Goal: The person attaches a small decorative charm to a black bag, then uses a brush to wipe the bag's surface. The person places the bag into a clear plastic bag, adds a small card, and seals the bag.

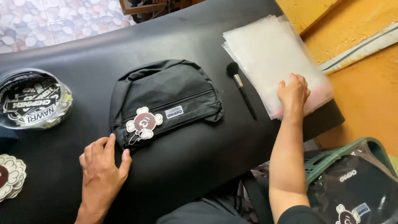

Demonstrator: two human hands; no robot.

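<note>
A black pouch bag [166, 97] with a mesh front lies in the middle of the black table [199, 153]. A flower-shaped paper tag [144, 123] with a brown centre hangs from its front. My left hand [103, 164] rests flat on the table just below the bag's lower left corner, thumb close to the bag. My right hand [293, 94] presses on the near corner of a stack of clear plastic bags [269, 54] at the right; whether it grips a sheet cannot be told. A black brush [240, 87] lies between the bag and the stack.
A clear round tub [33, 99] of printed tags stands at the left edge. Below it lies a pile of flower-shaped tags [9, 176]. A green basket [352, 166] holding packed black bags sits at the lower right, off the table. Orange wall and floor at right.
</note>
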